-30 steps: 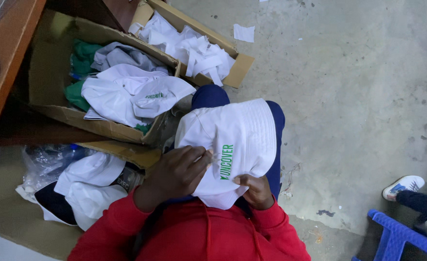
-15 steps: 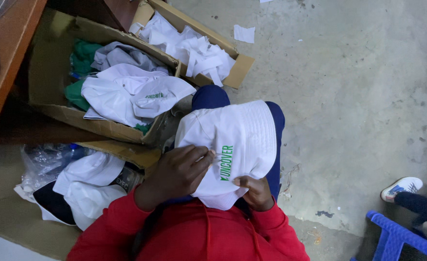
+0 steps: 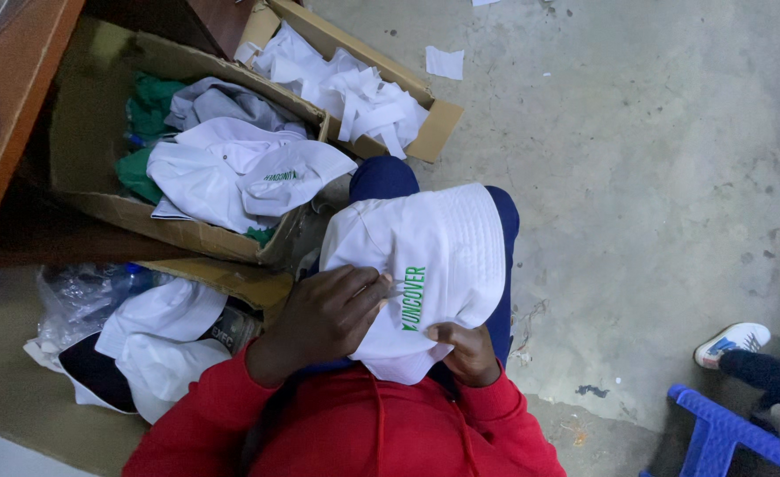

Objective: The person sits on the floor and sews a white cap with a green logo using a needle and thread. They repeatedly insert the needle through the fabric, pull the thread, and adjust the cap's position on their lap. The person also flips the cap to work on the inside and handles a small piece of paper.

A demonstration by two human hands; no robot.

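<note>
A white bucket hat (image 3: 434, 256) with green lettering lies on my lap over dark blue trousers. My left hand (image 3: 328, 314) rests on its crown near the lettering, fingers curled as if pinching the fabric or a small tool; I cannot tell which. My right hand (image 3: 465, 349) grips the hat's lower edge from underneath. My sleeves are red.
A cardboard box (image 3: 98, 208) on the left holds white hats, grey and green cloth. A second box (image 3: 438, 124) beyond my knees holds white paper strips. White hats and plastic bags (image 3: 143, 327) lie at lower left. A wooden table edge (image 3: 10, 106), another person's shoe (image 3: 732, 343) and a blue stool (image 3: 725, 433) are nearby.
</note>
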